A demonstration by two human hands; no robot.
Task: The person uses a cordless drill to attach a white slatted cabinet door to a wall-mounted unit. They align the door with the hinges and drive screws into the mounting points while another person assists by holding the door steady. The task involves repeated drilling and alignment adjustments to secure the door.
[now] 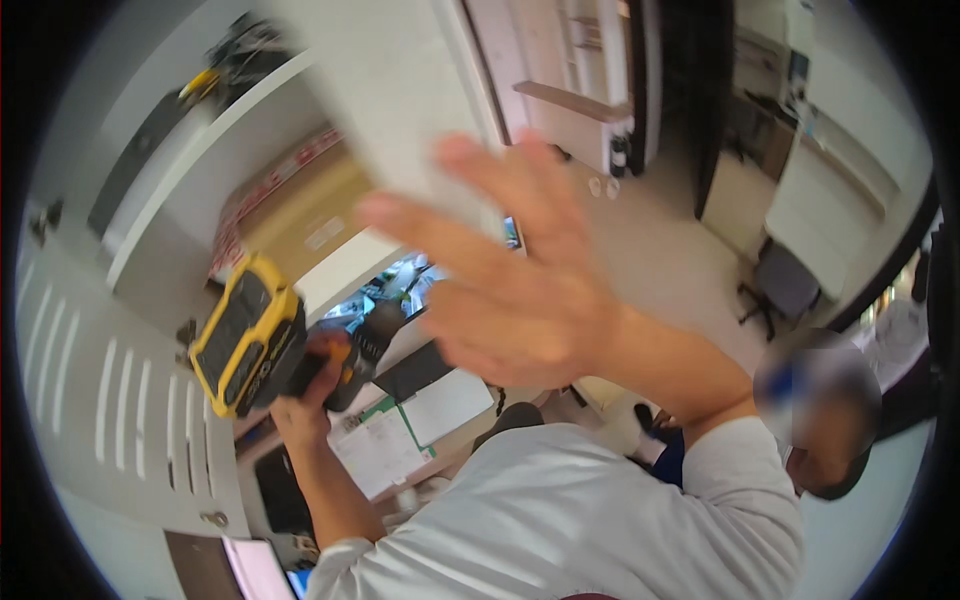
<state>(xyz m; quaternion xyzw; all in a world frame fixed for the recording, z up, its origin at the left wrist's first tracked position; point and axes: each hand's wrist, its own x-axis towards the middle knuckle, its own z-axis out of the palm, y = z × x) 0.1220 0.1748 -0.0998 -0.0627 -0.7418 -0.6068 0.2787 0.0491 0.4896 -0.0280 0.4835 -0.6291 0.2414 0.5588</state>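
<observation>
My left hand (310,395) is wrapped round the handle of a yellow and black cordless drill (250,335). The drill's thick yellow-edged battery end points up toward the view, and a dark part of its body shows beyond my fingers. Higher up and to the right, my right hand (525,290) is raised with its fingers apart, slightly blurred. Nothing shows in it. Behind its fingertips stands a white door panel (395,85); whether they touch it I cannot tell.
A cardboard box (305,215) sits on a white cabinet shelf, beside an open slatted door (110,390). Below are a lit screen (385,290) and papers (380,452) on a desk. Another person in a cap (825,420) is close at the right, near an office chair (782,280).
</observation>
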